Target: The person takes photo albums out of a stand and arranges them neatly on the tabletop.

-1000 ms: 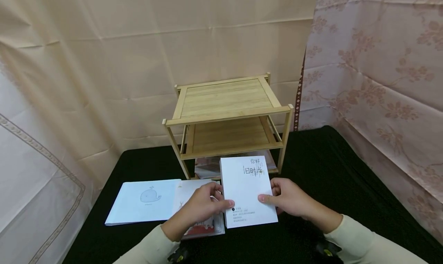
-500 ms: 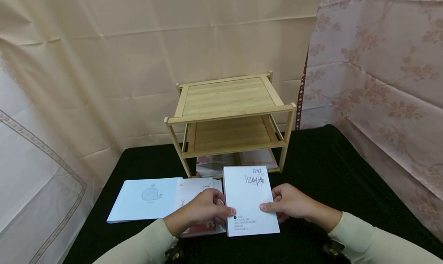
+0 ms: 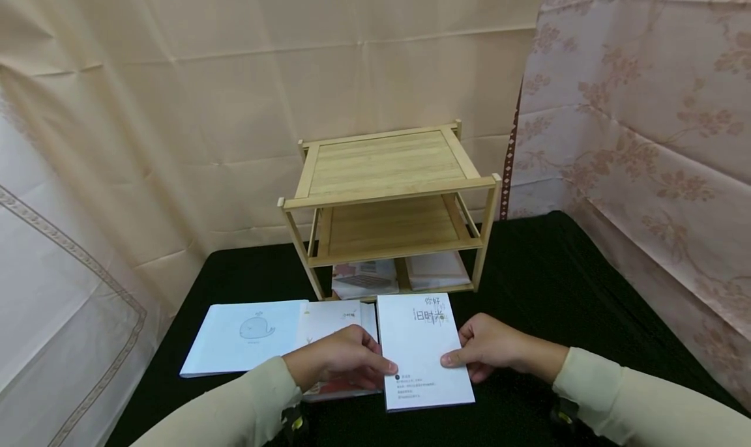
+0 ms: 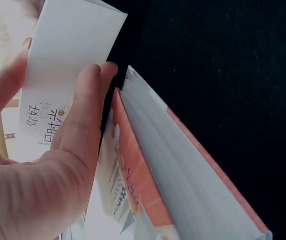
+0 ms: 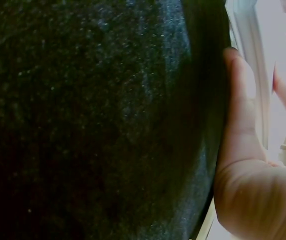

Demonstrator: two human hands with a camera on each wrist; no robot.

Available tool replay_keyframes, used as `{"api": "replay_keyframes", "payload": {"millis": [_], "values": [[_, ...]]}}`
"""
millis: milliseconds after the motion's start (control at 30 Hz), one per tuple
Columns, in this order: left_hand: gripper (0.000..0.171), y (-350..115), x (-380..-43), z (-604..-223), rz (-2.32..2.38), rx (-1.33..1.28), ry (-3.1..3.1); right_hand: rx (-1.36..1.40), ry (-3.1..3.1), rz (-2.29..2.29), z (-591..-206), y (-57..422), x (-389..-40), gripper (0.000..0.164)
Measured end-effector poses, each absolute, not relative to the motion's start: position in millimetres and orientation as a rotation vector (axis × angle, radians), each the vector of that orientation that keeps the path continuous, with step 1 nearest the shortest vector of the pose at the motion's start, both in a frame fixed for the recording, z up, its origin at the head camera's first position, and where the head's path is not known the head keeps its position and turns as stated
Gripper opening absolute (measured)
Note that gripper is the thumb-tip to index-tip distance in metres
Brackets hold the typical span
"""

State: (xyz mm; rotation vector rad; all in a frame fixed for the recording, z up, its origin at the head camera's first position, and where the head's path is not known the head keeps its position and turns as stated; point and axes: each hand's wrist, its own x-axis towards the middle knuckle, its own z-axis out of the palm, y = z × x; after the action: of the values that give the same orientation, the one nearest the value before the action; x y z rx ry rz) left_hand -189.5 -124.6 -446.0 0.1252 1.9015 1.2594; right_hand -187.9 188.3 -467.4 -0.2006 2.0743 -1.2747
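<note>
A white book (image 3: 418, 343) with dark Chinese lettering is held between both hands in the head view. My left hand (image 3: 347, 357) pinches its left edge, thumb on the cover and fingers underneath. On the opposite edge, my right hand (image 3: 491, 349) grips it the same way. The left wrist view shows the white book (image 4: 58, 55) between thumb and fingers, beside a thick book with red covers (image 4: 143, 165). Part of the right hand (image 5: 247, 165) and the pale book edge (image 5: 257, 65) show in the right wrist view.
An open-looking booklet with a whale drawing (image 3: 240, 339) lies at left, overlapping the books under my left arm. Behind stands a wooden shelf rack (image 3: 387, 167); a book with a laptop picture (image 3: 364, 281) and a white book (image 3: 437, 269) lie on its bottom tier. Dark cloth (image 3: 563, 284) covers the table.
Both hands have brought the white book nearer to me and lower in the head view, uncovering more of the books on the rack's bottom tier. The grips stay the same.
</note>
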Motion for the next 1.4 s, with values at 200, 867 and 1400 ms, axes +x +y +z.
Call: {"api": "replay_keyframes", "payload": {"millis": [200,867,1400], "values": [[0.030,-123.5,-193.2,-451.2,1.214,0.098,1.950,-0.172,2.142,-1.225,-468.9,184.4,-190.0,0.032],[0.030,-118.2,-189.8,-452.0,1.250,0.132,2.056,-0.110,2.309,-1.098,-466.8,180.5,-192.7,0.029],[0.020,-119.1,-189.2,-448.8,1.228,0.144,2.090,-0.137,2.479,-0.944,-467.3,173.0,-190.5,0.029]]}}
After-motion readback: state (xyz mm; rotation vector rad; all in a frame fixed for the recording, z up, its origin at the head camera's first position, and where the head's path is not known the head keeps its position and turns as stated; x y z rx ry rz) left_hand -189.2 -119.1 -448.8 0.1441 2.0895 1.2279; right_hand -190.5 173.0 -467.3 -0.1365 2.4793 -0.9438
